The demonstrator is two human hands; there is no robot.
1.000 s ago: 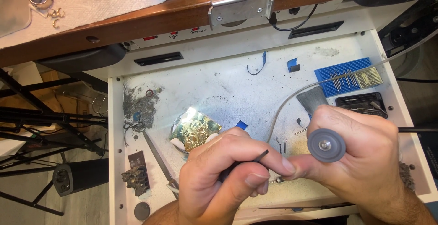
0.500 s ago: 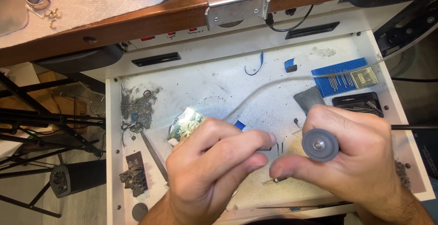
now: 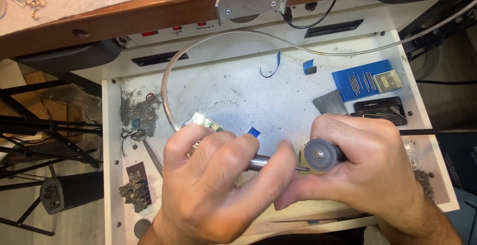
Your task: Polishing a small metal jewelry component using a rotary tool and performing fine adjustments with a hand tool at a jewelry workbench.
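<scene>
My left hand (image 3: 218, 185) is clamped on a slim metal handpiece (image 3: 258, 163), its tip meeting the grey disc (image 3: 318, 155). My right hand (image 3: 362, 175) is closed round that disc's holder. Both sit over the white tray (image 3: 223, 91), just below the table (image 3: 149, 11). Looks like fitting or adjusting the bit; it needs steady alignment.

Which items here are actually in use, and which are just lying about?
In use: left hand holding a metal handpiece; right hand holding a grey abrasive wheel; clear tube.

Lying about: blue bur holder, grey sanding pad, black case, metal scraps.
</scene>
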